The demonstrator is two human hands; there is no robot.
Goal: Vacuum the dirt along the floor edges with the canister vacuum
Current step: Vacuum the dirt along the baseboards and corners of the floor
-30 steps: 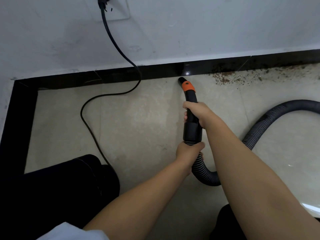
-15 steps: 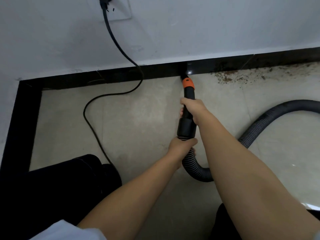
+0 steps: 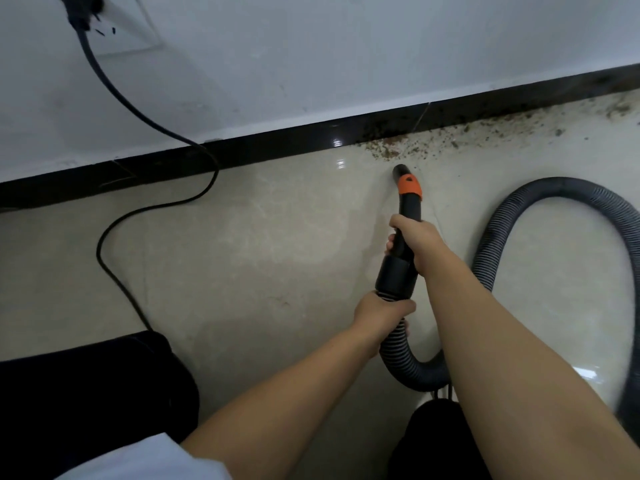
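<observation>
Nozzle (image 3: 401, 244) black w/ orange collar (image 3: 409, 186). Hose (image 3: 554, 192) dark grey, ribbed. Baseboard (image 3: 242, 155) glossy black, wall (image 3: 311, 53) white, floor (image 3: 259, 237) beige. Brown speckled dirt (image 3: 415, 147) upper right.

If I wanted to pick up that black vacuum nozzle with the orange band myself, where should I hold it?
Probably on the straight black tube of the nozzle below the orange band, coming from above and behind, as the right hand does. It is slim enough to wrap fingers round. The left hand grips the ribbed hose just behind the thick cuff, steadying the tip short of the dirt.
</observation>
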